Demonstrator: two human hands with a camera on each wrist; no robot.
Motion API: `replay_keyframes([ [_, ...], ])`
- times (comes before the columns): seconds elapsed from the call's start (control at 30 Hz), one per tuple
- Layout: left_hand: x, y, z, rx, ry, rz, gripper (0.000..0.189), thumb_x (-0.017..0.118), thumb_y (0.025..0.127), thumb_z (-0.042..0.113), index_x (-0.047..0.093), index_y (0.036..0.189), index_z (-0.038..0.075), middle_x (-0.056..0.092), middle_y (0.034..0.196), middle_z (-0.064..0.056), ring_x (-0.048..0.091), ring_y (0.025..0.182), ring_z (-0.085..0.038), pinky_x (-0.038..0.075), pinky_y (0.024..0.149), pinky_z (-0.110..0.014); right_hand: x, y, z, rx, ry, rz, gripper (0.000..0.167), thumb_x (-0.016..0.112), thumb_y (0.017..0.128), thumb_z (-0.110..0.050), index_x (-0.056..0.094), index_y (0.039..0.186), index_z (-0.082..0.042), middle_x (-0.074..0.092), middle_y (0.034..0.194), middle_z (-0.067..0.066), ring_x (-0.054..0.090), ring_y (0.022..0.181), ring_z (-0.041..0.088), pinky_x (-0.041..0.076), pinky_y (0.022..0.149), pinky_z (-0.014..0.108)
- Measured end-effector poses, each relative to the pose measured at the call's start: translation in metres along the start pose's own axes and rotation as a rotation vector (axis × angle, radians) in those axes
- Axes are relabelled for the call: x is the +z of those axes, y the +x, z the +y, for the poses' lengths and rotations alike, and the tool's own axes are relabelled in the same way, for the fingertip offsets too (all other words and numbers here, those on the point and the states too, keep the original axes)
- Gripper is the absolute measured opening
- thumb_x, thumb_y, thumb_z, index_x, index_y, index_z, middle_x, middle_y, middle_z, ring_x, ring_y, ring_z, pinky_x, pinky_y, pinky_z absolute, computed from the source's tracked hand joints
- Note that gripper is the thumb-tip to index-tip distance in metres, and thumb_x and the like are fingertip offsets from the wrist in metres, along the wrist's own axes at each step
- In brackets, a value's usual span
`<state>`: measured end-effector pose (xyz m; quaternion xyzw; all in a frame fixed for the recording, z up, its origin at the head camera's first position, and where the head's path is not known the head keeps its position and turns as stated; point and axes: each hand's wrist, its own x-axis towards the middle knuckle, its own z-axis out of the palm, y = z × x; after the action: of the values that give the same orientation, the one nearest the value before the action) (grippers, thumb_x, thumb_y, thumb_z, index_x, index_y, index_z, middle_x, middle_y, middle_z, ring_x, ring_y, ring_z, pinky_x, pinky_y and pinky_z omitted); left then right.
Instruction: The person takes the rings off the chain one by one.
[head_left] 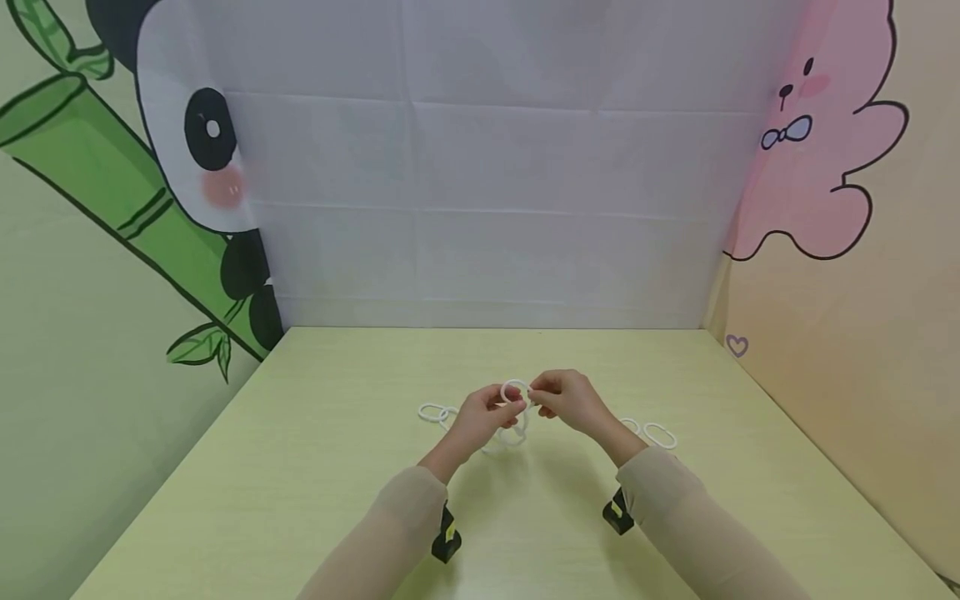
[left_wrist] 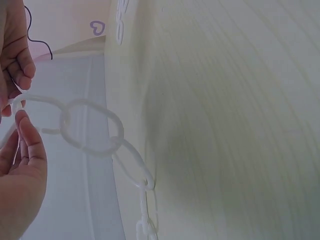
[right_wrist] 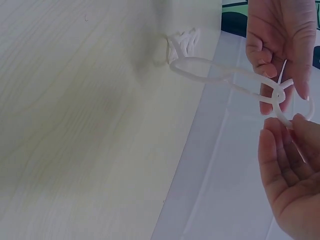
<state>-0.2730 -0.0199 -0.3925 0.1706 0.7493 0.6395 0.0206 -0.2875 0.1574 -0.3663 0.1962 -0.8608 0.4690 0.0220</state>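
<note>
Both hands meet above the middle of the table in the head view. My left hand (head_left: 482, 417) pinches an oval white plastic chain link (head_left: 516, 382) between thumb and fingers. From the other side, the fingertips and thumb of my right hand (head_left: 572, 397) grip a white link. Linked pieces of white chain (left_wrist: 119, 126) hang below the fingers toward the tabletop in the left wrist view. In the right wrist view, one free end of a link (right_wrist: 287, 83) shows between the hands, where two links cross. Fingers hide part of the held links.
More white links (head_left: 432, 407) lie on the pale wooden table (head_left: 315, 500), left of the left hand. Beyond the right wrist rest further white links (head_left: 673, 438). A white sheet (head_left: 495, 250) stands along the back edge, between painted walls.
</note>
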Motion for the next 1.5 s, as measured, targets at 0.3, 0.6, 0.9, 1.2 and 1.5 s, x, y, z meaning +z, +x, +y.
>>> replay_keyframes([
  [0.3, 0.003, 0.010, -0.018, -0.015, 0.024, 0.013, 0.024, 0.065, 0.088, 0.021, 0.060, 0.100, 0.002, 0.061, 0.087, -0.003, 0.059, 0.072, -0.013, 0.050, 0.073, -0.036, 0.000, -0.001, -0.002, 0.004, 0.008, 0.004, 0.011, 0.063, 0.088, -0.008, 0.066, 0.091, 0.002, 0.065, 0.080, 0.011, 0.060, 0.063, 0.021, 0.052, 0.060, 0.028],
  [0.6, 0.004, 0.010, -0.019, 0.010, 0.025, -0.006, 0.024, 0.065, 0.088, 0.020, 0.062, 0.100, 0.000, 0.061, 0.091, -0.003, 0.058, 0.071, -0.011, 0.050, 0.071, -0.036, 0.000, -0.002, -0.004, -0.004, 0.023, 0.011, 0.008, 0.062, 0.088, -0.006, 0.066, 0.089, 0.001, 0.064, 0.077, 0.007, 0.060, 0.062, 0.017, 0.052, 0.060, 0.029],
  [0.9, 0.005, 0.009, -0.021, -0.006, 0.027, -0.021, 0.023, 0.064, 0.088, 0.021, 0.062, 0.102, 0.003, 0.060, 0.088, -0.002, 0.058, 0.072, -0.013, 0.049, 0.070, -0.033, 0.000, -0.002, -0.003, 0.002, 0.060, 0.002, 0.010, 0.062, 0.088, -0.007, 0.066, 0.091, 0.002, 0.065, 0.079, 0.007, 0.061, 0.064, 0.021, 0.052, 0.061, 0.029],
  [1.2, 0.003, 0.008, -0.022, -0.038, 0.049, -0.046, 0.033, 0.061, 0.090, 0.028, 0.060, 0.108, 0.001, 0.061, 0.093, -0.008, 0.059, 0.074, -0.015, 0.050, 0.071, -0.031, -0.001, -0.003, -0.001, -0.002, 0.086, -0.012, 0.014, 0.062, 0.088, -0.008, 0.065, 0.094, 0.005, 0.064, 0.080, 0.011, 0.061, 0.064, 0.020, 0.053, 0.061, 0.030],
  [1.5, 0.003, 0.008, -0.022, -0.056, 0.068, -0.050, 0.034, 0.062, 0.089, 0.030, 0.060, 0.108, 0.002, 0.061, 0.097, -0.006, 0.060, 0.076, -0.016, 0.050, 0.071, -0.031, -0.003, -0.004, 0.000, 0.002, 0.134, -0.017, 0.013, 0.061, 0.089, -0.008, 0.065, 0.093, 0.004, 0.064, 0.081, 0.011, 0.061, 0.065, 0.021, 0.053, 0.063, 0.032],
])
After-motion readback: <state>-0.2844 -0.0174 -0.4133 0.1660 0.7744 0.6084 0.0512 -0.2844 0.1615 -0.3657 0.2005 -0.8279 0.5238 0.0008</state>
